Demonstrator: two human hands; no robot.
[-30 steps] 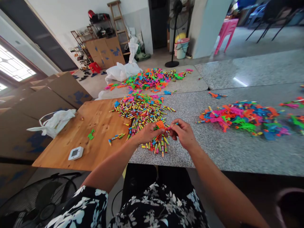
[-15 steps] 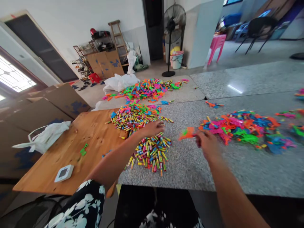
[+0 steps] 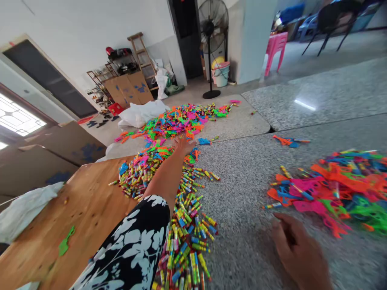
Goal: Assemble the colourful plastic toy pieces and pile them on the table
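My left hand (image 3: pixel 183 146) is stretched far forward, fingers spread, over the near edge of a far heap of bright plastic toys (image 3: pixel 172 123). I see nothing held in it, though its fingertips partly blend with the toys. Under and beside the left forearm lies a long pile of short tubes in printed yellow, red and blue wrappers (image 3: pixel 193 229). Low on the right, my right hand (image 3: pixel 298 245) hovers or rests over the grey stone table, loosely curled with a gap between thumb and forefinger and nothing visible inside. Beyond it lies another heap of plastic toys with tubes (image 3: pixel 341 189).
A wooden board (image 3: pixel 96 201) on the left bears a green plastic toy (image 3: pixel 65 241) and a white bag (image 3: pixel 30 209). A white sack (image 3: pixel 142 113) lies behind the far heap. Cardboard boxes (image 3: pixel 66 141) stand left; a standing fan (image 3: pixel 210 52) is behind the tables.
My left hand has moved forward from the tubes to the far toys. The orange toy has left my right hand, which is now lower and nearer. The view has shifted forward.
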